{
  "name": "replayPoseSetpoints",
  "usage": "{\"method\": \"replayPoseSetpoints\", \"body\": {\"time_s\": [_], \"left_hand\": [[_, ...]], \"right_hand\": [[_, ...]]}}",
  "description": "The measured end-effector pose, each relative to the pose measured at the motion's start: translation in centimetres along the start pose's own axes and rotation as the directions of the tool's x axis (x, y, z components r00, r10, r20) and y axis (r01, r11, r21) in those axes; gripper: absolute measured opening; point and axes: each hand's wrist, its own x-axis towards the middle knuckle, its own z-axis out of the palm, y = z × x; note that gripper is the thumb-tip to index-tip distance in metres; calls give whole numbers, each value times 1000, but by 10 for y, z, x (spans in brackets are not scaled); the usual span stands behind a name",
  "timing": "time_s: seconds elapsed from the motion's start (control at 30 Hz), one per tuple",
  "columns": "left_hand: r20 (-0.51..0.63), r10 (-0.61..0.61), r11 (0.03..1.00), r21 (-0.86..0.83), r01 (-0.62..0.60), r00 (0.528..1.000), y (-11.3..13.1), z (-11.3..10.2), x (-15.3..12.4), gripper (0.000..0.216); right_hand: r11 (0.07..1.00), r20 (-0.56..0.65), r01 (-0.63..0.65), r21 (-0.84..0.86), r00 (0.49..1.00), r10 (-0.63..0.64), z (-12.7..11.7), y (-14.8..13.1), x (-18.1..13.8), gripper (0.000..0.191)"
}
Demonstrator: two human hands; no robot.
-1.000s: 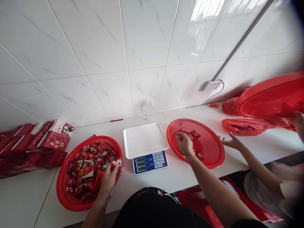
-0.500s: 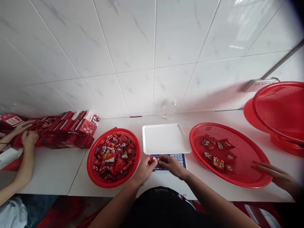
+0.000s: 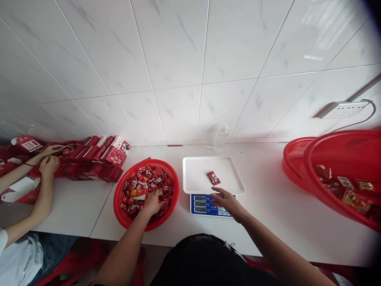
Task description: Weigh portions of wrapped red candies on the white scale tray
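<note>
My left hand (image 3: pixel 152 203) reaches into a round red basket (image 3: pixel 122 208) heaped with red-wrapped candies (image 3: pixel 142 186), its fingers curled down among them. Whether it grips one I cannot make out. My right hand (image 3: pixel 225 200) hovers open, fingers spread, over the blue keypad front of a white-topped scale (image 3: pixel 202 204). One red candy (image 3: pixel 213 178) lies on the scale's white tray (image 3: pixel 196 174), just beyond my fingertips.
At the left, another person's hands (image 3: pixel 47 161) work on a row of red gift boxes (image 3: pixel 104 157). A big red basket (image 3: pixel 348 151) holding several candies is tilted up at the right, over another red basket (image 3: pixel 293 161). A power strip (image 3: pixel 341 110) hangs on the tiled wall.
My hands were together at the scale's front holding a candy; now the candy lies on the tray, my left hand is back in the basket, and the right basket has been lifted away.
</note>
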Motion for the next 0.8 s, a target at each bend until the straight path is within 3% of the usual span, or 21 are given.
{"method": "replayPoseSetpoints", "body": {"time_s": [0.17, 0.3, 0.53, 0.67, 0.8], "left_hand": [[133, -121, 993, 29, 118, 984, 8, 6, 38, 87], [166, -143, 989, -9, 146, 976, 12, 6, 57, 95], [-6, -151, 980, -131, 149, 989, 14, 16, 55, 59], [-30, -49, 958, -283, 39, 998, 10, 1, 49, 40], [-36, 4, 866, -500, -21, 999, 5, -19, 37, 41]], "right_hand": [[999, 37, -17, -47, 999, 19, 4, 4, -10, 39], [999, 44, -17, -37, 999, 18, 2, 9, -13, 36], [1000, 32, 15, -11, 999, -15, 0, 19, -11, 37], [1000, 31, 25, -8, 999, -25, -3, 17, -11, 37], [1000, 30, 21, -18, 999, -21, -4, 17, -12, 37]]}}
